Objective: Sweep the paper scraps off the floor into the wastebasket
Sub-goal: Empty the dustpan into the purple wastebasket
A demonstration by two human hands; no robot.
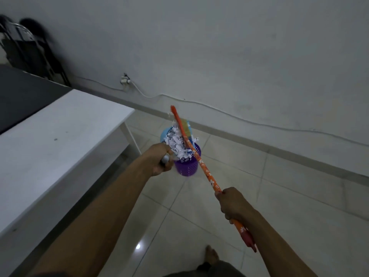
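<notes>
A purple perforated wastebasket (187,166) stands on the tiled floor. Above its mouth a light blue dustpan (166,134) is tilted, heaped with white paper scraps (178,143) that spill over the basket's rim. My left hand (162,161) grips the dustpan's grey handle. My right hand (232,203) grips the orange flower-patterned broom handle (205,171). The broom's far end reaches over the basket into the scraps, and its head is mostly hidden behind them.
A white table (60,140) stands at the left, close to the basket. A white cable (219,110) runs along the base of the wall from a socket (124,80). A dark chair (30,47) is at the far left. My bare foot (212,255) is on the tiles below.
</notes>
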